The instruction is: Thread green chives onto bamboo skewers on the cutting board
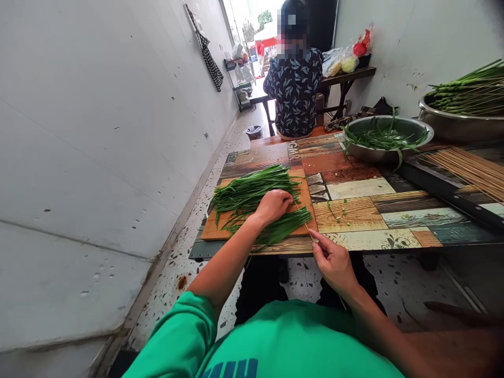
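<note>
Green shirt (pixel 303 341) is nearest. Right hand (pixel 334 266) pinches a thin stick (pixel 306 226) crossing green leaves (pixel 289 224) on the cutting board (pixel 214 226); left hand (pixel 274 206) has narrow fingers near its far end, grip I cannot tell. Smaller steel bowl (pixel 378 155) contains loose leaves (pixel 374 138); larger bowl (pixel 464 124), long stalks (pixel 468 94).

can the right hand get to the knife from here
Probably yes: the right hand is pinching a thin stick, but the knife lies farther right on the table, and nothing seems to stand between them.
</note>
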Demonstrator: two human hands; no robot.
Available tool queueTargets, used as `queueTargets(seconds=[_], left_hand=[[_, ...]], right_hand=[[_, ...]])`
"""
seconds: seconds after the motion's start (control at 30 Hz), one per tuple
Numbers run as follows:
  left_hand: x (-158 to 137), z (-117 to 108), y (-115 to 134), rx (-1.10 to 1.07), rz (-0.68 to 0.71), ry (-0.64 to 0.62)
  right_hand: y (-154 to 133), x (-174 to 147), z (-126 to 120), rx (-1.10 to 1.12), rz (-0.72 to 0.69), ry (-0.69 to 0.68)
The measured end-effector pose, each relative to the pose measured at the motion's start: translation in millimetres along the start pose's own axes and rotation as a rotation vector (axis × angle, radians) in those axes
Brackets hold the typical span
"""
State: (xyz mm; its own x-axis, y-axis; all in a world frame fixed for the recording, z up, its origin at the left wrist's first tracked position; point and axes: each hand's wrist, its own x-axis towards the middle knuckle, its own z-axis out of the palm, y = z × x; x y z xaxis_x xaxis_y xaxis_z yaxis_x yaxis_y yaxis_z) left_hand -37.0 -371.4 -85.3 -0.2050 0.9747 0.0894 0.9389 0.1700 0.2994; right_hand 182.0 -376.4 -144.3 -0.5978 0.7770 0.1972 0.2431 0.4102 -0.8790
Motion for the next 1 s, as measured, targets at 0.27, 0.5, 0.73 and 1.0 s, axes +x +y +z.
queueTargets(seconds=[0.27,0.5,0.73,1.0], left_hand=[[-7.4,3.5,2.4,-0.009,0.033,0.028],[-20.8,-0.8,4.5,-0.047,0.124,-0.062],[-3.2,-15.6,-9.8,0.109,0.046,-0.029],[5.7,0.6,0.7,0.149,0.024,-0.053]], right_hand=[[4.0,-1.2,3.2,-0.001,-0.018,0.025],[5.0,0.3,6.6,0.010,-0.018,0.031],[3.2,-2.1,4.8,0.014,-0.034,0.033],[5.2,-2.8,4.8,0.005,-0.027,0.029]])
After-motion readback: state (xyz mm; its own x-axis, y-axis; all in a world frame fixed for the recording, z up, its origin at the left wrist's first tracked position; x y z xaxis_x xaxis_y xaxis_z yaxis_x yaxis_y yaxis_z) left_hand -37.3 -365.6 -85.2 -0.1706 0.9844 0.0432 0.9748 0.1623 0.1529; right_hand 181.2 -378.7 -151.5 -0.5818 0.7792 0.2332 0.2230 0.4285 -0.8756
